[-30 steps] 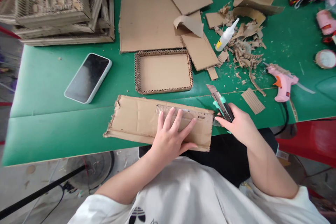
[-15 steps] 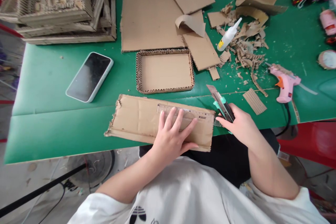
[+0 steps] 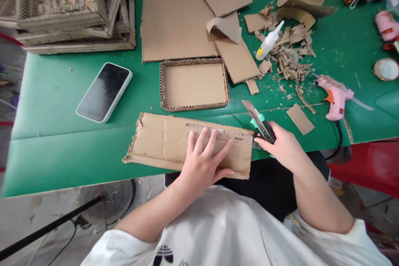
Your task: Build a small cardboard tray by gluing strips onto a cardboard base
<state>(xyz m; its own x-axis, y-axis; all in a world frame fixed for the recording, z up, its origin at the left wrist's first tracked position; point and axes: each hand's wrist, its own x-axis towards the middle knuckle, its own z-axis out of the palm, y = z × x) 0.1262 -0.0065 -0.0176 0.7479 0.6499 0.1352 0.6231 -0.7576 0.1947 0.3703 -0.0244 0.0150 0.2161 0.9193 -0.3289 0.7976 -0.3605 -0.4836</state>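
My left hand point(image 3: 205, 160) lies flat with spread fingers on a clear ruler point(image 3: 243, 134) and the cardboard strip point(image 3: 156, 139) beneath it. The strip lies along the table's near edge, its left end torn and ragged. In my right hand point(image 3: 282, 145) is a utility knife point(image 3: 264, 126) with a black and mint-green handle. Its blade is out and points up and left, off the cardboard. The right thumb is by the ruler's right end; whether it touches cannot be told. Just beyond the strip sits a shallow cardboard tray point(image 3: 196, 85) with corrugated walls.
A phone point(image 3: 104, 91) lies left of the tray. Stacked cardboard frames point(image 3: 75, 29) stand far left. Cardboard sheets point(image 3: 174, 20), a glue bottle point(image 3: 268, 43) and paper scraps point(image 3: 289, 60) cover the back. On the right rest a pink glue gun point(image 3: 336, 97) and a corrugated piece point(image 3: 300, 119).
The whole view has shifted slightly, so things appear a little further left. Both hands, the ruler and the knife keep nearly the same places relative to the cardboard strip.
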